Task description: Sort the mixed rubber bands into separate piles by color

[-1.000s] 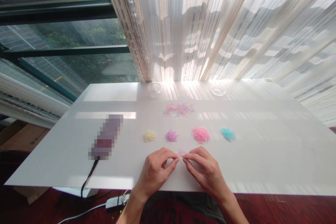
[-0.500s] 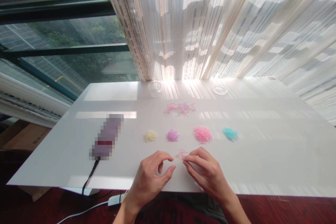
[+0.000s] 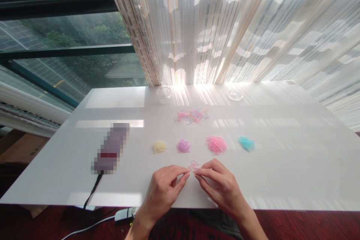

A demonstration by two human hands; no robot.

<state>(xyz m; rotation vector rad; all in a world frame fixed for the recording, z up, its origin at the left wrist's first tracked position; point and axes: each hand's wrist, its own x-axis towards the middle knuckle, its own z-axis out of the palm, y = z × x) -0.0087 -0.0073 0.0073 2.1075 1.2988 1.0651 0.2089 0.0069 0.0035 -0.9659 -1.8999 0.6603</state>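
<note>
My left hand (image 3: pixel 170 185) is closed in a pinch above the white table (image 3: pixel 281 172); what lies between its fingertips is too small to make out. Close beside it, my right hand (image 3: pixel 221 182) pinches thin strands that look like small rubber bands. A few pink rubber bands (image 3: pixel 194 165) show just beyond the fingertips. Farther off, in a row, lie a yellow pile (image 3: pixel 159 146), a purple pile (image 3: pixel 183 146), a pink pile (image 3: pixel 216 144) and a blue pile (image 3: pixel 246 143) of these bands. Behind the row spreads a mixed-colour heap (image 3: pixel 191 116).
Two clear round dishes or lids, one on the left (image 3: pixel 164 95) and one on the right (image 3: pixel 235 95), stand near the far edge. A blurred purple object (image 3: pixel 112 148) with a black cord lies at left. A white power strip (image 3: pixel 125 214) is below the front edge.
My left thumb and finger parted and drew back left, then came together again near the right fingertips. My right hand has stayed almost in place, pinching.
</note>
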